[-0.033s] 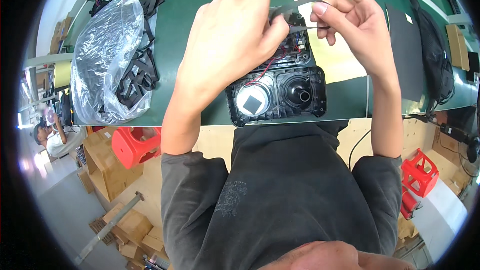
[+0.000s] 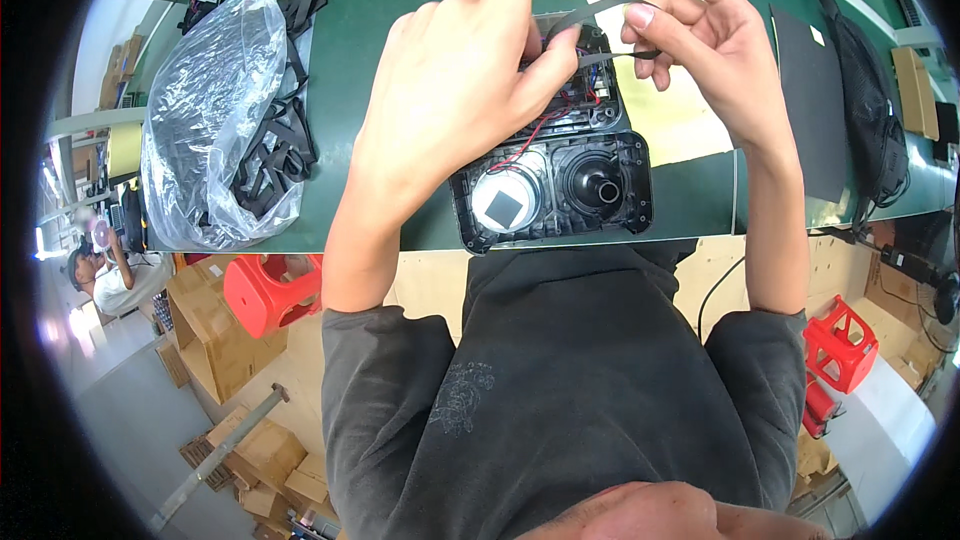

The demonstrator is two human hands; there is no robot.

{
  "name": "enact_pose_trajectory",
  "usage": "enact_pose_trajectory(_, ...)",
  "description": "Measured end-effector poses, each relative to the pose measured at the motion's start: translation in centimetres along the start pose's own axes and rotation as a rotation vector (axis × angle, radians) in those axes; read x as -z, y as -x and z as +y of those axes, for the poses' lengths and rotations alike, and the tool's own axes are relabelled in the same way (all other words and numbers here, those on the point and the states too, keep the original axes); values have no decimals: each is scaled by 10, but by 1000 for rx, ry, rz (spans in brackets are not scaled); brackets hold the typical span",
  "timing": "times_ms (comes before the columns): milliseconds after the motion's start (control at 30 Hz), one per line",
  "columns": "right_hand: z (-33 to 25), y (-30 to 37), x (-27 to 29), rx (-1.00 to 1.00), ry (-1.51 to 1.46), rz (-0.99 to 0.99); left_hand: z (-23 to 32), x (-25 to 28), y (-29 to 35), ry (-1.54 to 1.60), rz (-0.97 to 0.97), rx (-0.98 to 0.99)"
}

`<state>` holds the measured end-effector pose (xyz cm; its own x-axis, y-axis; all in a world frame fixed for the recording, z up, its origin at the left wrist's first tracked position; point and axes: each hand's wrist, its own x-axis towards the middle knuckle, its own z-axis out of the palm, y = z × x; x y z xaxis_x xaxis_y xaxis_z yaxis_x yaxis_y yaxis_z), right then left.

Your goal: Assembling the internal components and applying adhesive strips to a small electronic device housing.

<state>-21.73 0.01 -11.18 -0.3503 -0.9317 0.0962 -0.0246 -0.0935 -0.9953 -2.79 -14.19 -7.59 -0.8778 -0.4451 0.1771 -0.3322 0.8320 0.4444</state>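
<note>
A thin black strap [image 2: 606, 3] is bent into a loop between my two hands, over an opened black plastic casing. My left hand [image 2: 450, 90] pinches one part of it by the thumb, its index finger stretched out. My right hand [image 2: 705, 55] holds the loop's other side between thumb and fingers. Below them lies the casing's near half [image 2: 553, 190], with a round white-rimmed part and a black cone-like part inside. Red wires [image 2: 530, 138] run from it to the far half [image 2: 597, 118], which my left hand partly covers.
A clear plastic bag [image 2: 215, 110] of black straps [image 2: 275, 165] lies at left on the green table [image 2: 690, 202]. Pale paper [image 2: 690, 130] lies under my right hand. Farther right are a dark flat sheet [image 2: 808, 110] and a black mesh bag [image 2: 870, 100]. Red stools [image 2: 262, 292] stand below.
</note>
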Motion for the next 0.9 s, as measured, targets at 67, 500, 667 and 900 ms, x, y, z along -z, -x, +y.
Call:
enact_pose_trajectory(67,8,-3,4,-3,-4,-14,-11,-12,4,161,288,-260)
enact_pose_trajectory(500,40,-18,34,-74,139,-139,-18,-31,16,10,101,-361)
enact_pose_trajectory(667,22,-20,37,81,463,-382,-19,-37,13,-6,55,-331)
enact_pose_trajectory(900,38,-42,51,99,475,-380,-17,-41,13,-45,124,-296)
